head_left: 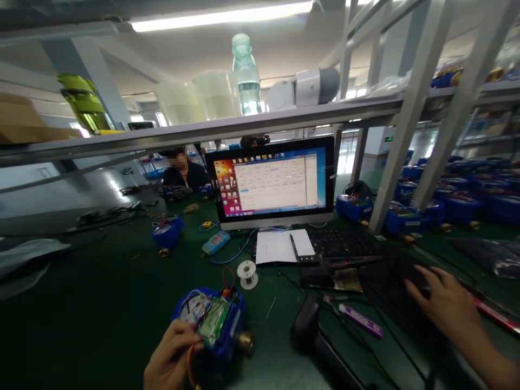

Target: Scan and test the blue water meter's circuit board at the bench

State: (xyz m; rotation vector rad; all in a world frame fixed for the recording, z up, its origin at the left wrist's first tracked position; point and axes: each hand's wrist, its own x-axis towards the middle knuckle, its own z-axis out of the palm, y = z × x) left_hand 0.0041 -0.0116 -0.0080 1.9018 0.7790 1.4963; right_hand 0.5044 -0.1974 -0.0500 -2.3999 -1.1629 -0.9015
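Grasping the blue meter [211,325] at its near left side, the left hand [170,360] has its fingers closed on the housing beside the exposed green circuit board [214,320], with loose coloured wires looping over the top. The meter sits on the green bench [101,303], front and left of centre, its brass fitting [245,342] pointing right. The right hand [447,306] lies open, fingers spread and flat on a dark mouse [412,273], gripping nothing else. Judged from this posture, steady work calls for holding the housing only, clear of board and wires, while the monitor [272,184] is read. A black handheld scanner [312,330] lies between the hands; the solder spool [247,272] stands just behind the meter.
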